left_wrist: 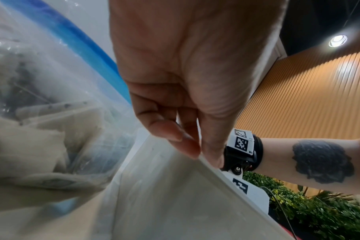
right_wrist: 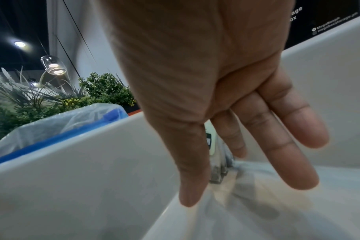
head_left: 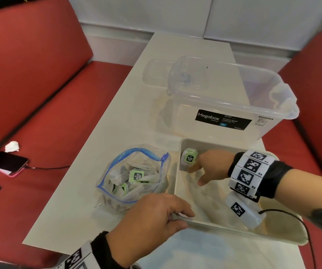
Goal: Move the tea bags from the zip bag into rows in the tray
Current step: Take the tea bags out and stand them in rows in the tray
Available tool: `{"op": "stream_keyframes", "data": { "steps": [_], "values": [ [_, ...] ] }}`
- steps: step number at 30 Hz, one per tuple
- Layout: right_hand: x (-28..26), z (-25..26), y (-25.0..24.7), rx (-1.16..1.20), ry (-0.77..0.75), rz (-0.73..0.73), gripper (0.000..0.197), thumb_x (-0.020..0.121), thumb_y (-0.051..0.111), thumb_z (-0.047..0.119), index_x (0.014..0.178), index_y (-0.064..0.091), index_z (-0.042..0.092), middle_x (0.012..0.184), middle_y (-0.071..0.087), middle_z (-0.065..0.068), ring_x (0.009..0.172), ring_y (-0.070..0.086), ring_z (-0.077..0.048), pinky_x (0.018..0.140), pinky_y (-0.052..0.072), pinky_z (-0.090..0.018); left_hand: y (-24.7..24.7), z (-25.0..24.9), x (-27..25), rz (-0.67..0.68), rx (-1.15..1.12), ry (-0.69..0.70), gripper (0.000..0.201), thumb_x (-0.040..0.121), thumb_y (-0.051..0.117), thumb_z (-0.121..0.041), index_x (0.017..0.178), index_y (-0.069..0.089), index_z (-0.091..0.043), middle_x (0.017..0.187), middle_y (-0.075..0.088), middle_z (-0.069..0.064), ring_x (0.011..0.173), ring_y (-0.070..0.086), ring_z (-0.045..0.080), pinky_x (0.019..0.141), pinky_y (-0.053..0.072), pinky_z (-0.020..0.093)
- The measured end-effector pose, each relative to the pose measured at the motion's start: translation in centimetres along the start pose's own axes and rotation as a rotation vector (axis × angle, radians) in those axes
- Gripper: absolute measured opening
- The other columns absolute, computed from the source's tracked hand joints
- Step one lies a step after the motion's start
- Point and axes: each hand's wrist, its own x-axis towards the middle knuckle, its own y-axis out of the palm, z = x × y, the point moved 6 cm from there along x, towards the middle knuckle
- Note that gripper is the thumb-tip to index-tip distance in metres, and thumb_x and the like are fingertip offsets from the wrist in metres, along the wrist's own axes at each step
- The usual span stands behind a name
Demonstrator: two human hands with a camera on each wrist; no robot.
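Note:
A clear zip bag (head_left: 134,177) with a blue seal lies open on the white table, several green-labelled tea bags inside; it also shows as the zip bag (left_wrist: 51,113) and the zip bag (right_wrist: 62,125). To its right stands the pale tray (head_left: 177,171). A small upright stack of tea bags (head_left: 189,159) stands in the tray's far left corner. My right hand (head_left: 193,169) is inside the tray, its straight fingers (right_wrist: 277,138) beside the tea bags (right_wrist: 211,142). My left hand (head_left: 183,216) pinches the near left corner of the tray (left_wrist: 175,194) between thumb and fingers (left_wrist: 170,131).
A clear Megabox storage box (head_left: 234,105) stands just behind the tray, with a clear lid (head_left: 156,74) beyond it. Red bench seats flank the table. A phone on a cable (head_left: 6,162) and a crumpled tissue (head_left: 12,146) lie on the left seat.

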Motion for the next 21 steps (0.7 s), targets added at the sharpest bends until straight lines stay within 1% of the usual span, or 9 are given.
{"op": "stream_keyframes", "data": {
  "steps": [2, 5, 7, 8, 10, 13, 15, 17, 21],
  "values": [
    [-0.5, -0.1, -0.3, 0.017, 0.002, -0.014, 0.050, 0.086, 0.062, 0.041, 0.134, 0.051, 0.031, 0.129, 0.058, 0.007, 0.117, 0.052, -0.015, 0.089, 0.035, -0.022, -1.4, -0.6, -0.5, -0.101, -0.060, 0.025, 0.021, 0.082, 0.068, -0.034, 0.102, 0.067, -0.038, 0.100, 0.066, -0.021, 0.074, 0.057, 0.001, 0.070, 0.046, 0.012],
    [-1.3, -0.3, -0.8, 0.040, 0.023, -0.051, 0.048, 0.086, 0.062, 0.045, 0.131, 0.054, 0.031, 0.125, 0.060, 0.007, 0.113, 0.054, -0.015, 0.086, 0.036, -0.023, -5.9, -0.6, -1.0, -0.427, -0.160, 0.034, 0.009, 0.084, 0.064, -0.025, 0.090, 0.067, -0.032, 0.085, 0.066, -0.019, 0.072, 0.059, 0.002, 0.062, 0.042, 0.007],
    [-2.1, -0.4, -1.5, 0.056, 0.049, -0.099, 0.047, 0.084, 0.061, 0.049, 0.129, 0.055, 0.034, 0.122, 0.060, 0.008, 0.110, 0.055, -0.014, 0.084, 0.038, -0.024, -8.6, 0.6, -0.8, -0.579, -0.074, -0.028, 0.013, 0.085, 0.063, -0.015, 0.087, 0.066, -0.028, 0.080, 0.066, -0.017, 0.071, 0.059, 0.000, 0.060, 0.043, 0.007],
    [-2.5, -0.4, -1.9, 0.068, 0.060, -0.128, 0.047, 0.084, 0.061, 0.051, 0.128, 0.055, 0.035, 0.121, 0.060, 0.009, 0.108, 0.056, -0.014, 0.084, 0.041, -0.025, -9.4, 1.6, -0.5, -0.570, 0.022, -0.090, 0.017, 0.086, 0.061, -0.010, 0.088, 0.067, -0.026, 0.080, 0.067, -0.017, 0.069, 0.059, -0.001, 0.061, 0.043, 0.007],
    [-3.5, -0.2, -2.7, 0.090, 0.072, -0.178, 0.047, 0.083, 0.060, 0.052, 0.127, 0.055, 0.036, 0.120, 0.061, 0.011, 0.107, 0.057, -0.014, 0.086, 0.044, -0.027, -9.4, 3.6, 0.2, -0.409, 0.260, -0.197, 0.027, 0.087, 0.056, -0.004, 0.099, 0.067, -0.025, 0.094, 0.069, -0.014, 0.065, 0.058, -0.002, 0.065, 0.041, 0.004],
    [-4.8, 0.2, -3.4, 0.111, 0.076, -0.226, 0.047, 0.084, 0.059, 0.052, 0.128, 0.054, 0.036, 0.120, 0.062, 0.012, 0.107, 0.058, -0.013, 0.089, 0.047, -0.030, -7.6, 5.5, 0.8, -0.094, 0.423, -0.236, 0.045, 0.089, 0.043, 0.001, 0.123, 0.056, -0.024, 0.120, 0.062, -0.009, 0.101, 0.059, 0.004, 0.078, 0.035, 0.004],
    [-5.6, 0.5, -3.5, 0.123, 0.078, -0.235, 0.047, 0.084, 0.060, 0.053, 0.128, 0.053, 0.037, 0.120, 0.062, 0.013, 0.107, 0.058, -0.013, 0.090, 0.047, -0.030, -6.6, 5.8, 1.0, 0.036, 0.426, -0.261, 0.054, 0.088, 0.038, 0.004, 0.133, 0.047, -0.024, 0.128, 0.056, -0.010, 0.113, 0.053, 0.005, 0.081, 0.031, 0.005],
    [-6.2, 0.8, -3.5, 0.138, 0.076, -0.235, 0.046, 0.083, 0.060, 0.052, 0.127, 0.053, 0.038, 0.119, 0.061, 0.013, 0.107, 0.058, -0.012, 0.091, 0.047, -0.031, -6.1, 5.8, 1.3, 0.054, 0.471, -0.272, 0.056, 0.086, 0.040, 0.004, 0.132, 0.047, -0.026, 0.125, 0.058, -0.010, 0.111, 0.054, 0.007, 0.081, 0.034, 0.010],
    [-7.3, 1.4, -3.5, 0.154, 0.061, -0.240, 0.045, 0.084, 0.060, 0.052, 0.126, 0.054, 0.038, 0.119, 0.061, 0.014, 0.107, 0.057, -0.011, 0.092, 0.046, -0.031, -6.0, 6.3, 1.5, -0.081, 0.478, -0.295, 0.031, 0.088, 0.050, -0.006, 0.113, 0.060, -0.023, 0.106, 0.067, -0.006, 0.096, 0.060, 0.009, 0.084, 0.047, 0.023]
  ]
}}
